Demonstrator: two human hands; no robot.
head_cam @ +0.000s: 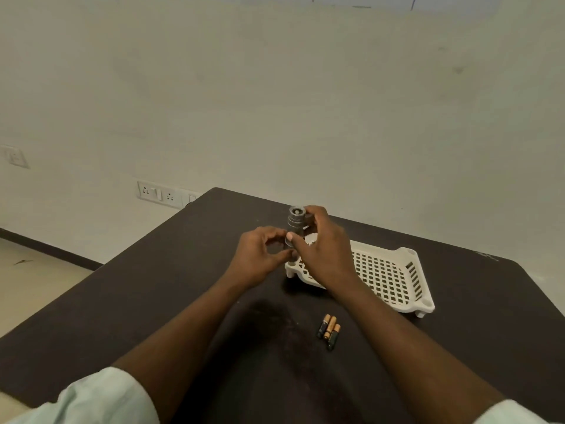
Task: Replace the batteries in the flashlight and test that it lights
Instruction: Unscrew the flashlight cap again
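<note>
A dark grey flashlight (296, 221) stands upright above the dark table (153, 301), with its ribbed upper end showing. My right hand (321, 246) wraps the flashlight's body from the right, thumb across the front. My left hand (260, 252) pinches the flashlight's lower end between thumb and fingers; that end is mostly hidden. Three black-and-copper batteries (328, 331) lie side by side on the table, near my right forearm.
A white perforated plastic tray (388, 276) sits on the table behind and right of my hands. Wall sockets (159, 194) are on the wall beyond the table's far left corner. The table's edges run close at left and right.
</note>
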